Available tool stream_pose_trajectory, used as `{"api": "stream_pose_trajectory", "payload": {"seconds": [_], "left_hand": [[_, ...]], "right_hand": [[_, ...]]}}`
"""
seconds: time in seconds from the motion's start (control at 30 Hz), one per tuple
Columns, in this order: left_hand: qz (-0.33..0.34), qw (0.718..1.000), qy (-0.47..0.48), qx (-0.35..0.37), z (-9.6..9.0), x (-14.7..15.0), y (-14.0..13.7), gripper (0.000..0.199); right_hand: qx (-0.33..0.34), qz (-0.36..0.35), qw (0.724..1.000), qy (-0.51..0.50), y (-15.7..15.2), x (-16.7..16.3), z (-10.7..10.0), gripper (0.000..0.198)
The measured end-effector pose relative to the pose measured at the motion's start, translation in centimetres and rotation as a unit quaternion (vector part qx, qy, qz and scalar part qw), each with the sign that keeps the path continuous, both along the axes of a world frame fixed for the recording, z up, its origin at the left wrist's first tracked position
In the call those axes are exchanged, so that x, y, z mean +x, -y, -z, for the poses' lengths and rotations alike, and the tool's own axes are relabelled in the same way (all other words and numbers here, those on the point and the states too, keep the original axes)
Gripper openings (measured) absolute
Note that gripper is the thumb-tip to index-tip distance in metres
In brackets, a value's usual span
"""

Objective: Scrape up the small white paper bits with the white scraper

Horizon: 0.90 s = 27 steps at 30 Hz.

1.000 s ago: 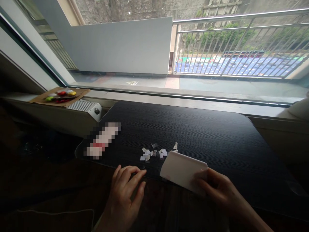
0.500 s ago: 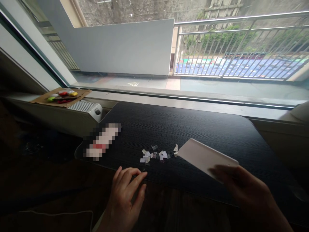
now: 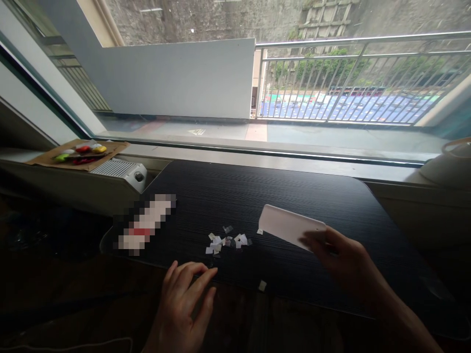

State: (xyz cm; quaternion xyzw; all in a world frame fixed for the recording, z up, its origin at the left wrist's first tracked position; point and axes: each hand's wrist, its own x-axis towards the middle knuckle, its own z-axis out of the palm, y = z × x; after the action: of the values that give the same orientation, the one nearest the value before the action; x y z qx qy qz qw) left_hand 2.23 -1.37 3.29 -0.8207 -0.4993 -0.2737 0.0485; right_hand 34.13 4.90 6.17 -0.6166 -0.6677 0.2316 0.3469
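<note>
My right hand (image 3: 338,247) grips one end of a flat, pale pinkish-white board with rounded corners (image 3: 285,223), held tilted over the black table (image 3: 228,186). One small scrap (image 3: 260,231) lies by the board's left end; I cannot tell whether they touch. Left of it is a loose cluster of small white and clear scraps (image 3: 217,242). A lone pale scrap (image 3: 262,285) shows by the table's front edge. My left hand (image 3: 187,299) is at the near edge below the cluster, empty, with fingers loosely stretched and apart.
A blurred-out white and red item (image 3: 147,223) lies on the table's left end. Beyond the table run a window sill (image 3: 235,156) and glass. Left, a brown sheet (image 3: 44,156) with colourful pieces lies by a white radiator (image 3: 125,171). A rounded pale object (image 3: 449,164) stands far right.
My right hand has moved the board left relative to the table edge and changed its tilt. One scrap near its tip now shows by the front edge. The view has shifted slightly.
</note>
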Motion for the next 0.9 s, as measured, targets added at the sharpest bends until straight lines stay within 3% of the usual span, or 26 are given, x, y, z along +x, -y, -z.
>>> {"api": "stream_pose_trajectory", "payload": {"seconds": [0.13, 0.3, 0.5, 0.73, 0.9], "left_hand": [[-0.002, 1.000, 0.001, 0.009, 0.1, -0.5, 0.0, 0.029], [-0.010, 1.000, 0.010, 0.015, 0.2, -0.4, 0.0, 0.026], [-0.005, 1.000, 0.016, 0.024, -0.3, 0.1, -0.2, 0.027], [-0.010, 0.999, 0.014, 0.028, -0.1, -0.3, 0.0, 0.026], [0.002, 1.000, 0.010, 0.018, -0.1, -0.4, 0.1, 0.029]], "right_hand": [[-0.061, -0.005, 0.998, -0.004, 0.5, 0.9, -0.4, 0.022], [-0.115, 0.005, 0.992, -0.056, 3.1, 1.8, -2.4, 0.020], [-0.180, -0.076, 0.978, -0.070, 3.5, 0.5, -2.5, 0.022], [-0.134, 0.007, 0.989, -0.057, 4.1, 3.5, -2.5, 0.024], [-0.111, -0.031, 0.988, -0.102, 1.5, 3.0, -1.6, 0.029]]}}
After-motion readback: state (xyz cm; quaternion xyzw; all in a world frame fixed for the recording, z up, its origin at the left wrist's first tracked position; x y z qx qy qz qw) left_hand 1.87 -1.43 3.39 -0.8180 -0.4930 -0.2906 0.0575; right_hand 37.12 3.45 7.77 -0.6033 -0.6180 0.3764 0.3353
